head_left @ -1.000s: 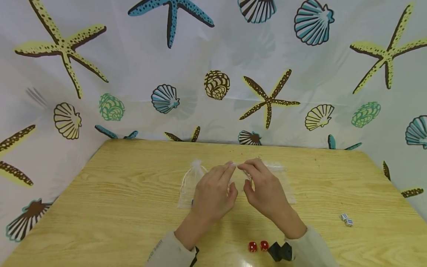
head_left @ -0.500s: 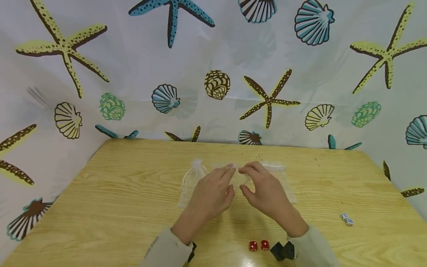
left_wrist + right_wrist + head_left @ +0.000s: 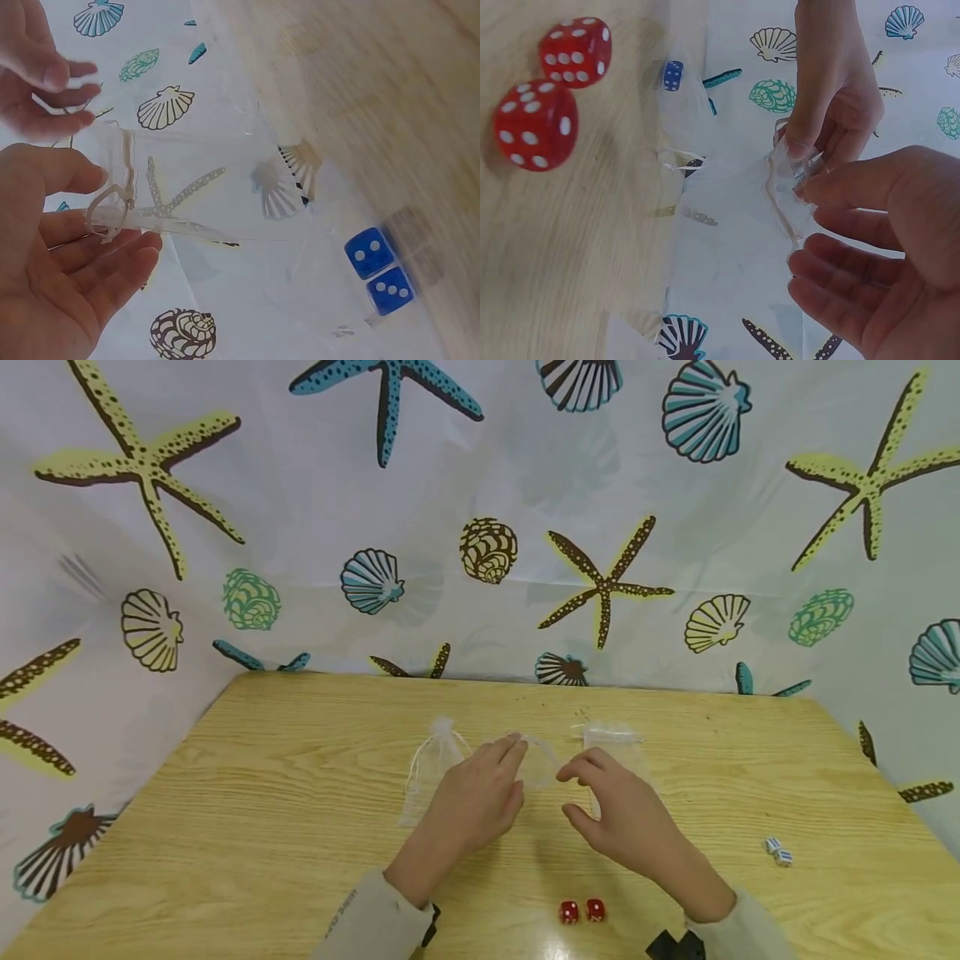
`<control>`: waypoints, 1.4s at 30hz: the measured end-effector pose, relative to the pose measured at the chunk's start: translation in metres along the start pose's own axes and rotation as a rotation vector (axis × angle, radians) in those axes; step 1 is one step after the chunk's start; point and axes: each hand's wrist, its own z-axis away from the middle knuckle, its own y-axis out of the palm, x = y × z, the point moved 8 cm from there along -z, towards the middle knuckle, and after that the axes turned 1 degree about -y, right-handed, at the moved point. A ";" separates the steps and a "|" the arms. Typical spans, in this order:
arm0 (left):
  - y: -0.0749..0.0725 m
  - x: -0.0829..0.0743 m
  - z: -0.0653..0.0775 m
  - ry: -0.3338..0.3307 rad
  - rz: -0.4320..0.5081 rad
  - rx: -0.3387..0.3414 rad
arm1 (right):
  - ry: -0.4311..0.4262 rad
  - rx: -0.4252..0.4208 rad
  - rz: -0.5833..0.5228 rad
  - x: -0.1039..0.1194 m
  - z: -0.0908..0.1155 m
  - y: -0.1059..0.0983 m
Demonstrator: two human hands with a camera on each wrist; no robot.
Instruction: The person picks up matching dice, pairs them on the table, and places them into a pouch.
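In the head view my left hand [image 3: 476, 797] holds the mouth of a sheer white drawstring bag [image 3: 538, 764] between thumb and fingers. The left wrist view shows the clear bag [image 3: 202, 184] stretching away from that hand [image 3: 82, 255], its cord looped by the fingers. My right hand [image 3: 626, 814] is raised just right of the bag's mouth, fingers bent and spread from the thumb, with nothing between them. In the right wrist view the right fingertips [image 3: 806, 259] overlap the gathered edge of the bag [image 3: 784, 191].
A second sheer bag [image 3: 427, 781] lies left, and blue dice [image 3: 379, 270] show beside the held bag. Another sheer bag [image 3: 615, 743] lies behind the right hand. Two red dice [image 3: 582, 911] sit near the front, two white dice [image 3: 777, 852] to the right. A patterned cloth [image 3: 480, 610] stands behind.
My right hand has drawn away from the bag's mouth, moving right and toward me. The left hand has shifted only slightly and keeps its hold.
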 end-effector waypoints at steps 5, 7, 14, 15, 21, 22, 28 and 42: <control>0.001 0.000 -0.001 -0.010 -0.005 0.024 | -0.008 0.125 -0.067 0.001 0.020 0.005; 0.000 0.000 -0.002 -0.013 -0.003 0.027 | -0.014 0.167 -0.087 0.001 0.027 0.007; -0.001 -0.001 -0.001 -0.012 0.021 0.037 | 0.042 0.334 -0.139 -0.007 0.049 0.019; -0.001 -0.002 -0.001 -0.009 0.024 0.040 | 0.050 0.358 -0.150 -0.008 0.052 0.022; 0.000 -0.003 0.000 -0.002 0.026 0.039 | 0.118 0.463 -0.221 -0.013 0.065 0.035; 0.000 -0.003 0.000 -0.002 0.027 0.035 | 0.123 0.472 -0.231 -0.013 0.066 0.036; 0.001 -0.003 -0.001 -0.001 0.061 0.028 | 0.107 0.478 -0.247 -0.013 0.070 0.042; 0.002 -0.003 -0.002 0.001 0.111 0.030 | 0.114 0.490 -0.241 -0.017 0.073 0.049</control>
